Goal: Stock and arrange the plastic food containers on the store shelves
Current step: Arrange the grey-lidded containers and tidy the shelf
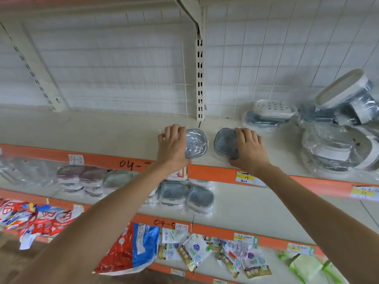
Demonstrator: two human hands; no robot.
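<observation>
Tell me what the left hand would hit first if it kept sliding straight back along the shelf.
Probably nothing on the shelf: the left hand points over bare surface toward the wire-grid back panel, though depth is unclear.

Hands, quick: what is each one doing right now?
Left hand: grips the left grey container.
Right hand: grips the right grey container.

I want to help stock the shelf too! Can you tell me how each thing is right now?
Left hand: rests on the left container, fingers curled over it.
Right hand: rests on the right container, fingers curled over it.
Left container: wrapped, flat on the top shelf.
Right container: wrapped, flat, apart from the left one.
Top shelf: mostly bare on the left.
Big tubs: wrapped, piled at right.
</observation>
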